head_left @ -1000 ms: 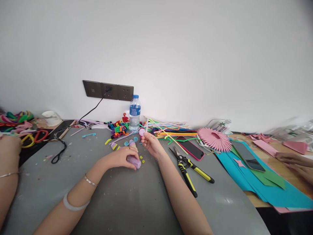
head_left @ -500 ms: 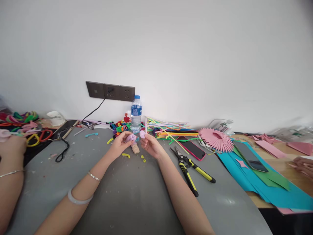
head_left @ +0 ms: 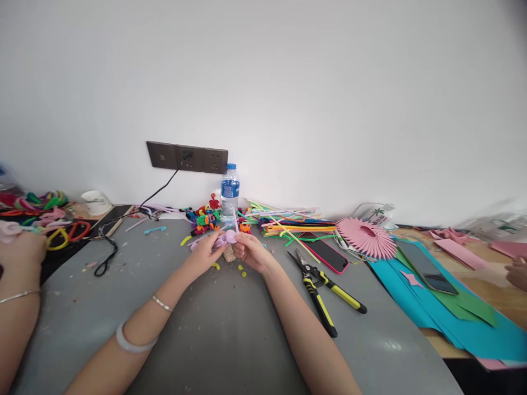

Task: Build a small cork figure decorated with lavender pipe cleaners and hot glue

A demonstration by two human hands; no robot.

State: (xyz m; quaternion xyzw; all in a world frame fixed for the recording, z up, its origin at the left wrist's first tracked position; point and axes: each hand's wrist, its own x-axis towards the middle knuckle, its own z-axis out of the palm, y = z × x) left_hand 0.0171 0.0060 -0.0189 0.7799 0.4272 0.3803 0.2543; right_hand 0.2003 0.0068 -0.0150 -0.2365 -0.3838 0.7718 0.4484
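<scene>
My left hand (head_left: 205,255) is closed on a lilac pipe cleaner figure (head_left: 220,241), its shape partly hidden by the fingers. My right hand (head_left: 256,254) pinches a lilac pipe cleaner coil (head_left: 231,236), a flat round spiral with a straight tail sticking up. The coil is held against or just in front of the figure's right side; whether they touch I cannot tell. Below them shows a beige ribbed piece (head_left: 229,254), partly covered by the hands. Small yellow bits (head_left: 242,271) lie on the grey table just beneath.
Behind the hands stand a water bottle (head_left: 230,192) and a heap of coloured pipe cleaners (head_left: 304,226). Pliers (head_left: 319,285) and a red-edged phone (head_left: 327,255) lie to the right, beside a pink paper fan (head_left: 366,238). Another person's hand (head_left: 20,255) is at left, near scissors (head_left: 68,236).
My right hand has moved left, bringing the coil up to the lilac figure in my left hand. My left hand has turned, covering more of the figure. The view has shifted slightly.
</scene>
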